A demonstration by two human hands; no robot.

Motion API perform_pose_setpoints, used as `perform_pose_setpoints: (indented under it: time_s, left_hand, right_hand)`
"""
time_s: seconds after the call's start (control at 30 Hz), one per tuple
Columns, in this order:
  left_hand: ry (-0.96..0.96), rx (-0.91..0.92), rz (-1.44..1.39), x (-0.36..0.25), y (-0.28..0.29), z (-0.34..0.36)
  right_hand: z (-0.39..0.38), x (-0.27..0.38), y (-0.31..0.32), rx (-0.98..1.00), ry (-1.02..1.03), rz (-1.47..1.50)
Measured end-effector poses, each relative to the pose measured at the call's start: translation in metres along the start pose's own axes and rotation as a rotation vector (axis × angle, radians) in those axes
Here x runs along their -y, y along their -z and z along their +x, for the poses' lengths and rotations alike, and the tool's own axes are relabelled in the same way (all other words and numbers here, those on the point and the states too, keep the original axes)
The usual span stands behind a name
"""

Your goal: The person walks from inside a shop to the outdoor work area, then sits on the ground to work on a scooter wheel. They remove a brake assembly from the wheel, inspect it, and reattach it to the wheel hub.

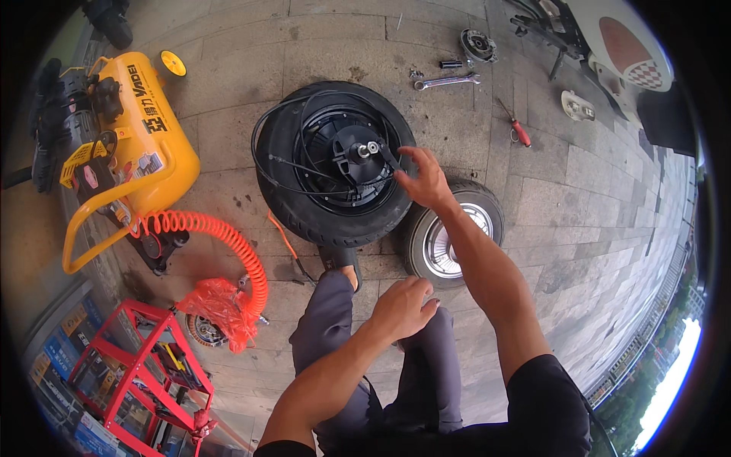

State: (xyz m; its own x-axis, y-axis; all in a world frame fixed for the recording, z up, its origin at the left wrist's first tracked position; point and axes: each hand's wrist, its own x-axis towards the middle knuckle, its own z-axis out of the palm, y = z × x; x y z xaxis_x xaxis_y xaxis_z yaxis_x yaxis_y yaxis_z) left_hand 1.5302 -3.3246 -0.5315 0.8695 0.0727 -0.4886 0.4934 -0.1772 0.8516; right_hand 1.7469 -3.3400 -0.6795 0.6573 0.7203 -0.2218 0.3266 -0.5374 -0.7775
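A hub motor wheel with a black tire (293, 206) lies flat on the paving ahead of me, its threaded axle (364, 151) pointing up. A black cable (259, 156) loops over the tire and hub. My right hand (424, 177) is at the wheel's right side, thumb and fingers spread, fingertips close to a narrow black piece (390, 158) beside the axle. I cannot tell whether they touch it. Over my right knee, my left hand (405, 308) hangs with loosely bent fingers and the thumb apart, holding nothing visible. Under my right forearm lies a smaller wheel with a silver rim (434, 251).
A yellow air compressor (164, 141) stands left, with a coiled orange hose (228, 228). Lower left is a red metal frame (137, 365) beside a red plastic bag (221, 301). Beyond lie a wrench (448, 81), a round hub part (477, 46) and a red-handled screwdriver (521, 134).
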Motion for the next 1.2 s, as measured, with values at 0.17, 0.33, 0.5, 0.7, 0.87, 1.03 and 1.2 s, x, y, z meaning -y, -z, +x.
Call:
perform_pose_setpoints:
  time_s: [0.17,0.33,0.5,0.7,0.87,1.03,1.2]
  left_hand:
    - [-0.108,0.180,0.128,-0.008,0.032,0.002]
    - [-0.203,0.181,0.268,-0.015,0.044,-0.022]
    - [-0.200,0.135,0.272,-0.018,0.041,-0.036]
    - [-0.202,0.108,0.297,-0.016,0.025,-0.049]
    - [-0.203,0.043,0.298,-0.016,0.021,-0.055]
    - [-0.214,0.013,0.306,-0.018,0.018,-0.055]
    - [-0.207,0.010,0.290,-0.016,0.017,-0.057]
  right_hand:
    - [0.068,0.000,-0.020,0.229,0.263,-0.189]
    - [0.062,-0.009,-0.030,0.251,-0.016,-0.092]
    - [0.058,-0.020,-0.039,0.151,0.052,-0.046]
    - [0.061,-0.017,-0.037,0.114,-0.003,0.047]
    - [0.061,-0.008,-0.028,0.033,0.027,-0.054]
    - [0.064,-0.009,-0.032,0.023,0.072,-0.004]
    - [0.066,-0.010,-0.031,0.063,0.073,-0.025]
